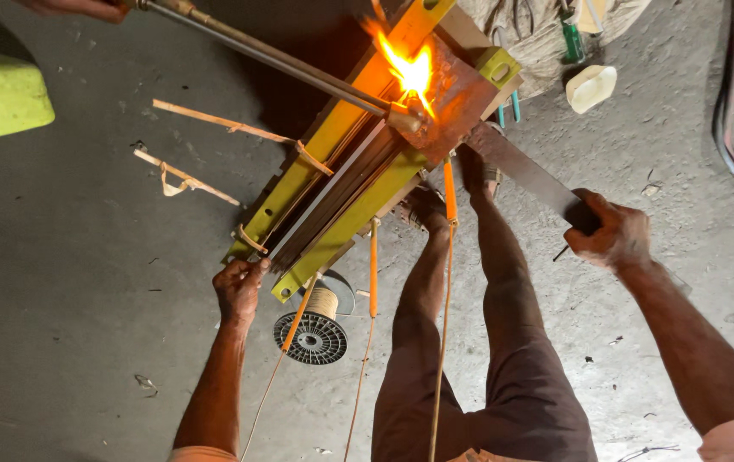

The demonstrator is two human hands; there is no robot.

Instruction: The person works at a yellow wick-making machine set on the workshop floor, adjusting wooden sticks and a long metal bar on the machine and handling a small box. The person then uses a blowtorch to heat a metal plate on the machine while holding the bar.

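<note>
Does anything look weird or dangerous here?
Yes: a bright flame from a long torch burns on the rusty plate, close above the person's sandalled feet. Loose strips lie scattered on the floor.

The rough grey concrete floor (76, 282) carries a yellow-green metal frame (333, 184), apparently standing on it. Just below the frame lies a black wire spool (313, 335); left of it, pale wooden strips (185, 178); upper right, a cream plastic cap (591, 86).
</note>
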